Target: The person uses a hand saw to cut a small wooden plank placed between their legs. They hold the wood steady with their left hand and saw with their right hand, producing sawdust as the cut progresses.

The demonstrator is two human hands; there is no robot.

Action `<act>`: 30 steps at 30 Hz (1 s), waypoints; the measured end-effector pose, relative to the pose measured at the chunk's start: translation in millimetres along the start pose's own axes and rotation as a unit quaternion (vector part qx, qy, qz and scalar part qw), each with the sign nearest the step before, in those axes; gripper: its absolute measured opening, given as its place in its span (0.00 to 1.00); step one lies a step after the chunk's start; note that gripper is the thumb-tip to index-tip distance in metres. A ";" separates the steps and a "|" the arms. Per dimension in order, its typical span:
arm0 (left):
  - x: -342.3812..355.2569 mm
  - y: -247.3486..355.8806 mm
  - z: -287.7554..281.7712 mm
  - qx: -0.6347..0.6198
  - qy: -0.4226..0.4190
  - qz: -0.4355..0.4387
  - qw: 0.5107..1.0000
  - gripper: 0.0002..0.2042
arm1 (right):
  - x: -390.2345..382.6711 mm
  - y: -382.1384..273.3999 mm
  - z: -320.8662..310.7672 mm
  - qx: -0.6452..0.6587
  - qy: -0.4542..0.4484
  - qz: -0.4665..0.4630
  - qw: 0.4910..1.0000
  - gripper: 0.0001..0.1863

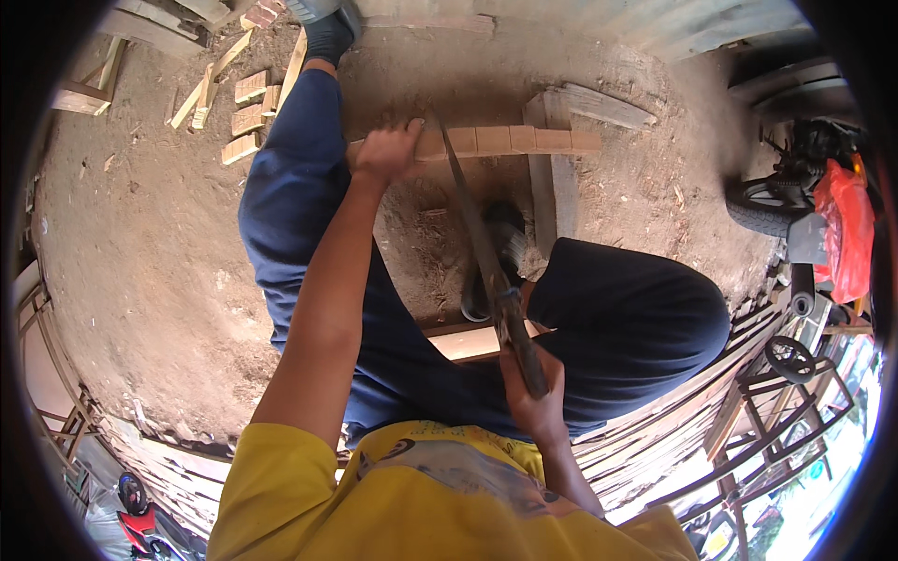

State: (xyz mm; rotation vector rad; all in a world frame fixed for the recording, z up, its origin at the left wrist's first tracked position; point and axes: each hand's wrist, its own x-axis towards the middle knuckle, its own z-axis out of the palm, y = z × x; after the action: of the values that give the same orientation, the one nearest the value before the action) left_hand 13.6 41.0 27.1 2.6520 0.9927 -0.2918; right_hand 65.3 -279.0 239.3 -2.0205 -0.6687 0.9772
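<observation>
A long narrow wooden strip (520, 140) lies crosswise in front of me, with several lines across its face. My left hand (388, 151) is closed over the strip near its left end, thumb side toward the saw. In my right hand (535, 388), low and close to my body, is the handle of a handsaw (475, 220). Its blade slants away from me up to the strip, and its far end meets or crosses the wood just right of my left hand. Whether the teeth are in the wood I cannot tell.
A thick timber (565, 201) lies under the strip's right part. Several cut wood blocks (248, 119) and thin sticks (213, 79) lie at the far left by my foot. A loose board (608, 105) is at the far right, and a red plastic bag (845, 224) hangs near a wheel (758, 206).
</observation>
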 end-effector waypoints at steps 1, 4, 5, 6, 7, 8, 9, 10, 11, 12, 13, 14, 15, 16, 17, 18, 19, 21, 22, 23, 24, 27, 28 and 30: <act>0.1 1.6 0.8 -0.006 -0.014 -0.001 1.000 0.33 | 13.7 0.2 5.8 0.022 -0.001 0.000 1.000 0.09; 3.5 -1.8 4.3 -0.021 -0.007 -0.007 1.000 0.33 | 85.1 -1.1 44.8 0.097 0.002 0.004 0.995 0.10; 2.5 -3.8 9.2 -0.019 0.019 0.001 1.000 0.32 | 80.5 -1.8 43.5 0.081 -0.007 -0.001 0.997 0.09; 1.5 -5.4 13.3 -0.017 0.044 0.009 0.999 0.32 | 71.0 -4.5 40.5 0.064 -0.016 -0.005 0.998 0.09; 0.3 -7.4 13.7 -0.009 0.045 0.011 0.999 0.31 | 60.6 -6.7 36.7 0.050 -0.029 -0.009 0.998 0.09; 1.9 -10.0 12.5 -0.005 0.052 0.011 0.999 0.30 | 35.8 -6.8 23.5 0.024 -0.026 -0.015 0.999 0.08; 2.8 -7.6 13.2 -0.003 0.055 0.016 0.998 0.30 | 13.1 -5.6 9.6 0.000 -0.018 -0.015 1.000 0.07; 2.1 -5.4 13.7 -0.010 0.048 0.015 0.999 0.30 | 9.8 -6.7 6.8 -0.002 -0.024 0.000 1.000 0.07; 3.4 -4.7 10.9 -0.017 0.040 0.013 0.999 0.30 | 7.3 -7.5 4.4 -0.004 -0.030 0.014 0.999 0.07; 3.8 -3.6 10.0 -0.023 0.032 0.012 0.999 0.30 | 5.6 -7.4 2.5 -0.005 -0.035 0.029 0.999 0.07; 5.2 -3.1 8.7 -0.024 0.031 0.018 0.999 0.30 | 21.4 -10.7 12.6 0.021 -0.028 0.021 0.999 0.06; 4.8 -4.6 9.0 -0.025 0.028 0.019 0.999 0.30 | 48.9 -14.4 26.3 0.046 -0.026 0.013 0.999 0.06; 3.9 -4.3 12.4 -0.030 0.025 0.021 0.999 0.31 | 73.9 -3.4 37.2 0.040 -0.024 0.004 0.999 0.06; 3.4 -6.0 12.8 -0.020 0.028 0.018 0.999 0.31 | 88.8 4.2 46.5 0.044 -0.022 -0.009 0.999 0.06; 3.0 -6.1 15.0 -0.011 0.031 0.015 0.999 0.31 | 79.9 6.1 44.6 0.047 -0.022 -0.016 0.999 0.06; 2.6 -7.1 16.1 -0.002 0.034 0.011 0.999 0.31 | 61.2 2.1 36.9 0.050 -0.023 -0.023 0.998 0.06; 3.3 -8.5 11.9 0.002 0.033 0.011 0.999 0.31 | 43.4 -2.6 27.2 0.047 -0.026 -0.032 0.998 0.07; 1.5 -2.5 8.1 0.003 0.028 0.012 1.000 0.30 | -1.1 -3.0 4.8 0.020 -0.036 0.015 0.999 0.07; 1.1 -2.2 8.7 0.004 0.034 0.013 0.999 0.30 | 0.5 -2.7 5.4 0.026 -0.032 0.013 0.999 0.07; 1.0 -2.6 9.3 0.007 0.040 0.013 0.999 0.30 | 6.2 -2.4 7.3 0.033 -0.027 0.010 0.999 0.07; 1.5 -2.6 9.7 0.009 0.047 0.014 0.999 0.31 | 14.9 -2.2 10.2 0.040 -0.022 0.008 0.999 0.07; 4.6 -5.4 13.6 -0.022 0.011 0.007 1.000 0.30 | 69.9 1.0 35.4 0.061 -0.018 0.006 0.998 0.07; 4.1 -6.1 11.7 -0.015 0.020 0.014 1.000 0.29 | 72.8 -4.2 33.9 0.077 -0.023 0.016 0.997 0.07; 2.3 -5.5 10.2 -0.001 0.037 0.027 0.999 0.28 | 56.7 -9.1 25.9 0.076 -0.021 0.033 0.996 0.07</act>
State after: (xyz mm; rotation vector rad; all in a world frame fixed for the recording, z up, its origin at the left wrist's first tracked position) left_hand 10.8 42.9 15.7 2.7007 0.9413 -0.1832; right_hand 75.2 -222.5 213.4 -1.9033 -0.5362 1.0788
